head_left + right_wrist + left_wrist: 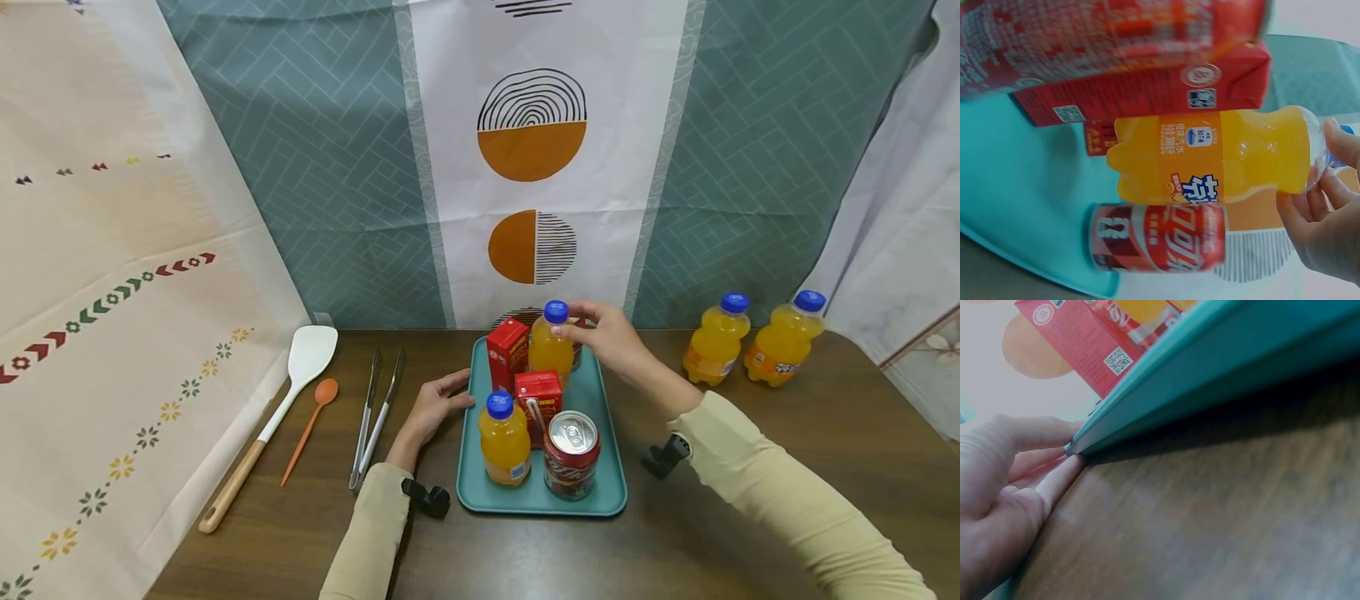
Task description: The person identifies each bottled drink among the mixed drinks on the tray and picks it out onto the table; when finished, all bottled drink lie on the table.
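Note:
My right hand (611, 337) pinches an orange soda bottle (550, 354) with a blue cap by its neck, upright over the back of a teal tray (480, 492). In the right wrist view, a red cola can (1157, 237) stands beside the held bottle (1241, 150). My left hand (435, 408) holds the tray's left rim between thumb and fingers, as the left wrist view shows. Two red drink cartons (507, 354) stand near the tray's middle, one with a straw on its side. Toward the front are a second orange soda bottle (505, 446) and a dark red can (572, 458).
Two more orange soda bottles (716, 342) stand on the table at the back right. To the left lie a white spatula (313, 354) with a wooden handle, an orange spoon (326, 392) and metal tongs (363, 442). A patterned cloth (360, 208) hangs behind the table.

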Tool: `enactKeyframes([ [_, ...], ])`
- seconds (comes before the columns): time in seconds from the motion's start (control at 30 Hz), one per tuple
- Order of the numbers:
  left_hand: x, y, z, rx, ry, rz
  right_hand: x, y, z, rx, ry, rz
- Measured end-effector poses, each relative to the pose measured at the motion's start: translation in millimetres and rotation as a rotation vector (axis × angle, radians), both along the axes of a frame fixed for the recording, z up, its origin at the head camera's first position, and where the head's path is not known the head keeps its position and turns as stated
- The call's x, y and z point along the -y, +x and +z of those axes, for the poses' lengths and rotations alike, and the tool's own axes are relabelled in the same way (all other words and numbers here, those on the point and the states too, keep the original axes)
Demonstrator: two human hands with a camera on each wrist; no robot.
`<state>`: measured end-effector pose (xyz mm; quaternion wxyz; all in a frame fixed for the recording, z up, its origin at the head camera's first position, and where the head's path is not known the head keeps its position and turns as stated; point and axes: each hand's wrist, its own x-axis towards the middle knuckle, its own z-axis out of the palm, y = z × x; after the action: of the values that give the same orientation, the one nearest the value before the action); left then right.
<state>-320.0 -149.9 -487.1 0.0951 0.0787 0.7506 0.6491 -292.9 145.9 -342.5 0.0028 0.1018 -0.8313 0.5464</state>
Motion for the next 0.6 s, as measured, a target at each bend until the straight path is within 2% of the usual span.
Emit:
enactKeyframes([
  [0.23, -1.6, 13.1, 21.7, -0.002, 0.0, -0.022, -12, 3.5, 15.3, -0.009, -0.023, -0.021],
  [0.47, -1.7, 14.6, 24.1, 0.001, 0.007, -0.016, -25, 12.3, 33.6, -0.008, -0.072, -0.085],
  [0.6, -1.3, 11.5, 18.7, -0.007, 0.009, -0.013, -33, 17.6, 42.3, -0.039, -0.103, -0.127],
])
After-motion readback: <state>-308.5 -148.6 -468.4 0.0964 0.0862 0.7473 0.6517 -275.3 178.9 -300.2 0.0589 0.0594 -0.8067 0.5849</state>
